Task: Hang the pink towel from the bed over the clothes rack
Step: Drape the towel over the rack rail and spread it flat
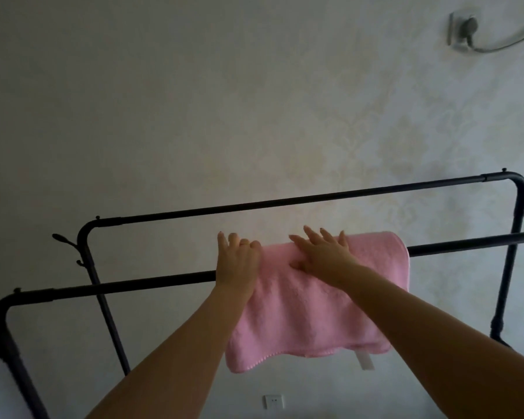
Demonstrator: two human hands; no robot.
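Observation:
The pink towel [309, 316] hangs draped over the near black bar of the clothes rack [118, 285], its front half falling toward me with a white tag at the lower edge. My left hand [236, 261] rests on the towel's left edge at the bar, its fingers curled over the top. Lying flat on the towel just above the bar, my right hand [321, 255] has its fingers spread. Neither hand grips the cloth.
A second, farther black bar [285, 202] of the rack runs behind and above. Hooks [64, 240] stick out at the rack's left post. A pale wall lies behind, with a socket [273, 402] low down and a plug with cable [466, 28] at upper right.

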